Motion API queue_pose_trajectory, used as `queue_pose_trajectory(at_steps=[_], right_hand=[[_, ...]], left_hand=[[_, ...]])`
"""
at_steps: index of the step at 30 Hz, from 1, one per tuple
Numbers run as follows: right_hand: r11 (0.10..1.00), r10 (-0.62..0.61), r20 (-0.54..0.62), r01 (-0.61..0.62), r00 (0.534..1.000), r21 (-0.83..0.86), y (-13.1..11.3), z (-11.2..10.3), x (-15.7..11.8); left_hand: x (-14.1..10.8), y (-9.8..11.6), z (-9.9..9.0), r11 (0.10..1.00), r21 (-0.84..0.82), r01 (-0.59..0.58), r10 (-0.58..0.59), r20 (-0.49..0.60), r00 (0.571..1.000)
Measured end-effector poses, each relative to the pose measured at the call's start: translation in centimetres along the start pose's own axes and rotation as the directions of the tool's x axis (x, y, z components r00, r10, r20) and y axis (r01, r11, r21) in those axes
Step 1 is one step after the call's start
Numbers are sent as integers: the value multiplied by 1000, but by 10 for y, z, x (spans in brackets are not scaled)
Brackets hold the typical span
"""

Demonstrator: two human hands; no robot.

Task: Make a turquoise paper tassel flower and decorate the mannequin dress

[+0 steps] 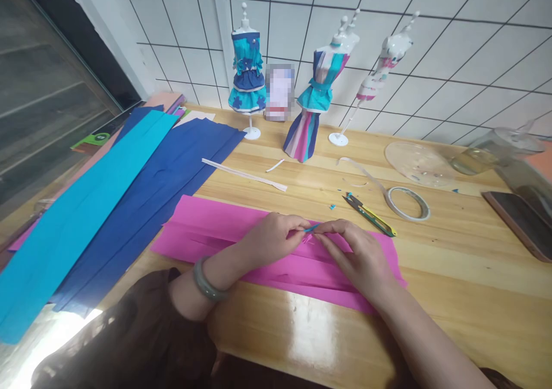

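Note:
A small blue strip of paper (311,228) is stretched between my two hands, just above a wide sheet of pink crepe paper (207,216). My left hand (276,236) pinches one end of the strip between thumb and fingers. At the other end, my right hand (351,251) pinches it with thumb and forefinger. A small bit of pink shows under the fingertips; I cannot tell if it is loose. Beyond my right hand lies a yellow-and-black thread snipper (370,215), with tiny blue scraps (332,207) beside it.
Blue (172,164) and turquoise crepe sheets (95,205) cover the left side. Small mannequins in paper dresses (247,72) stand along the tiled wall. A tape roll (407,203), clear plate (418,163) and phone (520,222) lie right; white strips (244,174) lie mid-table.

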State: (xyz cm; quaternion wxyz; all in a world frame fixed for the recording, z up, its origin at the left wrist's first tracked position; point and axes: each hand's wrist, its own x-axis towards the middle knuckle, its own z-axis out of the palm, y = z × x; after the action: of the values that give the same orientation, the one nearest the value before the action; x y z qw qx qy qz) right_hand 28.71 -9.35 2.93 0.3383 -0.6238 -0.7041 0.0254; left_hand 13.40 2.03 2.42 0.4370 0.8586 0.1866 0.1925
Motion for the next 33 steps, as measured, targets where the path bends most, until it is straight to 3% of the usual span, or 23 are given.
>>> queue_pose_trajectory(at_steps=[10,22,33], right_hand=[[999,28,-31,-28,999,-18,0,1,0],[999,-4,-21,3,1000,-47,1,1,0],[997,3,-43,-6,999,-77,-1,1,1]], left_hand=[[0,1,1,977,-211,0,-2,-9,1000],[1,4,0,999,-23,-22,22,17,1000],[0,4,0,999,46,-24,22,26,999]])
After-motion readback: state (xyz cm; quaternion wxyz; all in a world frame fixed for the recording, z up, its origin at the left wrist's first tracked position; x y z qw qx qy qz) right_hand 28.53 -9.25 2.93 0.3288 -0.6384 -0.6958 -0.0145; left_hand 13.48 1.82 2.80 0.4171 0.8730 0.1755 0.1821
